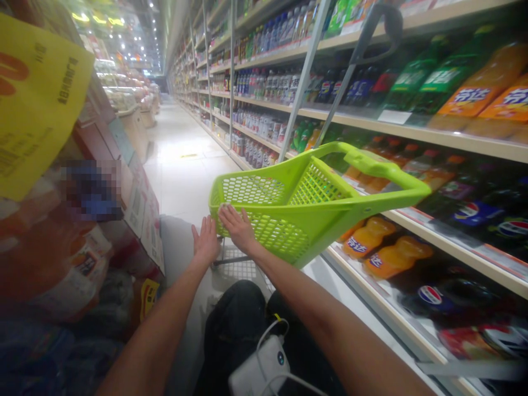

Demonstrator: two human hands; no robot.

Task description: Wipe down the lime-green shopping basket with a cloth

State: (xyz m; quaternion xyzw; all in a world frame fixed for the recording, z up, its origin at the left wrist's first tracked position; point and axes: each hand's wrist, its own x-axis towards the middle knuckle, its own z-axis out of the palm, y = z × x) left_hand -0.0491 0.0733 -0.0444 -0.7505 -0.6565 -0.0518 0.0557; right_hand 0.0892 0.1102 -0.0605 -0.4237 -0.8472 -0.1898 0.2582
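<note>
A bright green plastic shopping cart [280, 225] stands in front of me, its perforated side facing my knees and its push handle pointing right. My left hand [207, 241] is at the front corner of the basket, fingers stretched out and holding nothing. Against the basket's side near that corner, my right hand [237, 226] lies flat with its fingers extended. No goods show in the part of the basket that I can see. A white power bank [260, 369] with a cable rests by my lap.
Shelves of soda bottles [445, 82] line the right, close to the cart's handle. Orange soda bottles [381, 247] fill a lower shelf. Stacked cartons [140, 214] and a yellow price sign [37, 104] stand at left. A tiled aisle [177, 137] runs ahead.
</note>
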